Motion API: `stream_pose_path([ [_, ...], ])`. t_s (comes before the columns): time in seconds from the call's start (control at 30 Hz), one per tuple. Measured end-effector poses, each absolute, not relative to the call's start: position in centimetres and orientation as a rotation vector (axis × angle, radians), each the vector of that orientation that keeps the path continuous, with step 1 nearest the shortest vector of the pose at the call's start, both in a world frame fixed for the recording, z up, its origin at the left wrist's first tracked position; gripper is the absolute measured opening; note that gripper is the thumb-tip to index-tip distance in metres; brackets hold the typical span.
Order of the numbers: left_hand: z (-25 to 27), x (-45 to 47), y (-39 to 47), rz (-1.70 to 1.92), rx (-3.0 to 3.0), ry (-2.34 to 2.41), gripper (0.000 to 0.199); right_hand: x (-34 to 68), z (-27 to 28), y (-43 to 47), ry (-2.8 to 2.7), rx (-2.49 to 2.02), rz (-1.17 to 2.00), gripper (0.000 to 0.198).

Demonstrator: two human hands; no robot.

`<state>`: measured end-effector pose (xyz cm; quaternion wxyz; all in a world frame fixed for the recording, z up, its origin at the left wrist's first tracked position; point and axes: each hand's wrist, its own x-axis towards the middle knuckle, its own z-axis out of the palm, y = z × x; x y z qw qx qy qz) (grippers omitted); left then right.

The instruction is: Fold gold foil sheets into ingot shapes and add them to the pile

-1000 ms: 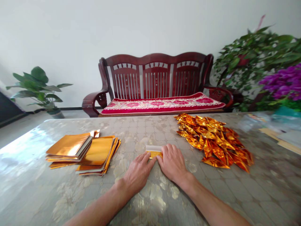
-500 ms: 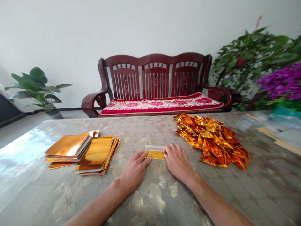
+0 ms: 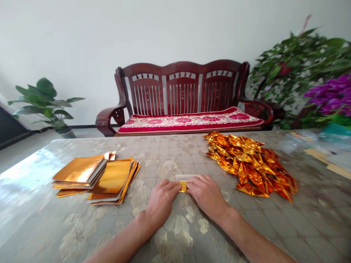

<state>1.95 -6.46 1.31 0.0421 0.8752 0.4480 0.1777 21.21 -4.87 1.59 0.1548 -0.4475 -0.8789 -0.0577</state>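
A partly folded sheet of gold foil paper (image 3: 182,187) lies on the table in front of me, with a pale strip showing along its far edge. My left hand (image 3: 161,200) is closed at its left end, fingertips pressed on the foil. From the right, my right hand (image 3: 206,193) reaches over the sheet with fingers bent and together, covering most of the gold part. Only a short gold patch shows between the hands. To the left lie stacks of flat gold foil paper (image 3: 113,177). A pile of folded gold foil pieces (image 3: 244,160) is on the right.
The table (image 3: 153,237) has a patterned, glossy cover. A clear plastic bag (image 3: 297,140) and flat pale boards (image 3: 337,162) are at its right end. Behind it stand a wooden bench (image 3: 181,91), a potted plant (image 3: 46,102) and purple flowers (image 3: 330,95).
The foil paper has shifted slightly right and nearer to me. My right hand has slid left over it towards my left hand, and less gold shows between them.
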Motion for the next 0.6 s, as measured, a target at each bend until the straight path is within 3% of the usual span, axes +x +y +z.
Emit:
stream_pose_path([
  [0.23, 1.0, 0.4, -5.3, 0.582, 2.605, 1.318, 0.028, 20.1, 1.5, -5.9, -2.636, -1.351, -0.316, 0.013],
  [0.47, 0.8, 0.5, -4.8, 0.579, 2.581, 1.362, 0.021, 20.7, 1.2, -5.3, -2.611, -1.333, -0.293, 0.016],
  [0.6, 0.8, 1.7, -5.1, 0.563, 2.591, 1.498, 0.026, 20.6, 1.6, -5.4, -2.533, -1.351, -0.253, 0.016],
])
